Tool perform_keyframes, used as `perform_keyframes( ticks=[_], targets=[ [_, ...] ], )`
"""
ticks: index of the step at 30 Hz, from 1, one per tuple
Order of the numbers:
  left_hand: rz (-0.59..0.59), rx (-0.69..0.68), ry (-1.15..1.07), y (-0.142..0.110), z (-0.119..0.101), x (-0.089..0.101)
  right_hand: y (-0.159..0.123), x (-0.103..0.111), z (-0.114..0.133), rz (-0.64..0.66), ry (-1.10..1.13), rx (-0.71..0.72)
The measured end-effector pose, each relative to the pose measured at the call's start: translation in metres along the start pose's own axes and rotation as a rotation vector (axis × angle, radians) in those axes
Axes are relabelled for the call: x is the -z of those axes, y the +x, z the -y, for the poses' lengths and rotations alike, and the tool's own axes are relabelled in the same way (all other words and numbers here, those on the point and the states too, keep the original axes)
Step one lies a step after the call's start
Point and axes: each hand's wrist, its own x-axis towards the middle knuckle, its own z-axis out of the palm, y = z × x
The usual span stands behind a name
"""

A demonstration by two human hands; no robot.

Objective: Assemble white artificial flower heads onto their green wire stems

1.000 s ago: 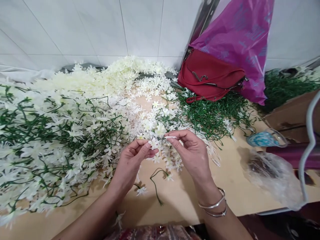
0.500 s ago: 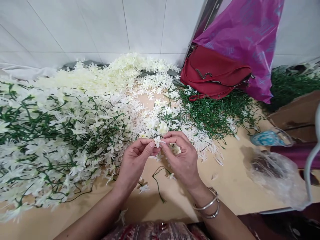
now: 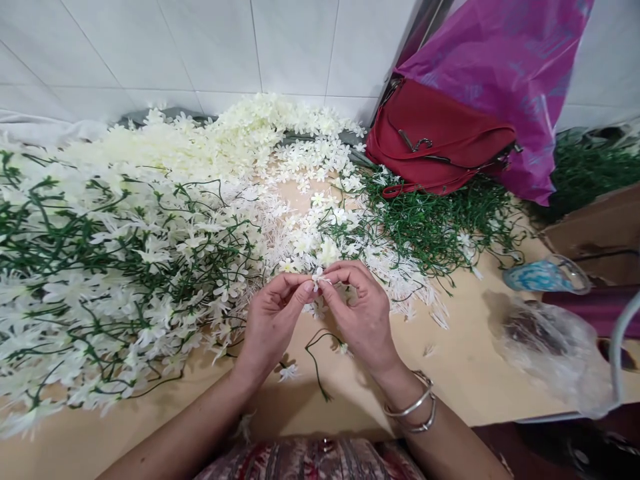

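Observation:
A small white artificial flower (image 3: pixel 319 278) is held in front of me over the table. My left hand (image 3: pixel 274 313) pinches it between thumb and fingers. My right hand (image 3: pixel 357 310), with bangles on its wrist, meets it from the other side, its thumb and fingers closed on a thin white stamen piece at the flower; the fingertips mostly hide this piece. Just beyond my fingers lie loose white flower heads (image 3: pixel 327 252) and a scatter of thin white stamens (image 3: pixel 407 273). Below my hands a green stem (image 3: pixel 315 363) with a small flower rests on the table.
White flowers on green stems (image 3: pixel 135 287) are heaped at the left, cream blossoms (image 3: pixel 200 150) behind them. Green stems (image 3: pixel 440 223) lie under a red handbag (image 3: pixel 440 137) beside a purple plastic bag (image 3: pixel 505 73). At the right are a blue-and-white item (image 3: pixel 543 275) and a clear plastic bag (image 3: pixel 555 353).
My right hand has moved left, bringing the white stamen piece up to the flower in my left hand. Both hands now meet at the flower. The view has shifted slightly.

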Motion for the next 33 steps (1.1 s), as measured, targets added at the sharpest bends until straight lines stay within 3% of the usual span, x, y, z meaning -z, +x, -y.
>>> perform_keyframes(
  ticks=[5, 9, 15, 23, 28, 33],
  targets=[
    [-0.013, 0.105, -0.114, 0.0, 0.006, -0.001, -0.001, -0.003, -0.001, -0.003, 0.05, -0.036],
    [-0.007, 0.08, -0.139, 0.0, 0.006, -0.002, -0.001, -0.004, 0.001, -0.027, 0.037, -0.008],
    [-0.047, 0.069, -0.133, 0.005, 0.005, 0.001, 0.001, -0.003, -0.002, 0.062, 0.111, -0.067],
    [-0.108, 0.05, -0.089, 0.009, 0.004, 0.007, 0.005, 0.009, 0.001, 0.139, 0.09, -0.038],
    [-0.141, 0.068, -0.084, 0.007, 0.0, 0.007, 0.006, 0.017, 0.003, -0.109, -0.185, 0.096],
    [-0.079, -0.01, -0.027, 0.003, -0.001, -0.001, 0.002, 0.008, 0.004, 0.051, -0.195, 0.237]
  ],
)
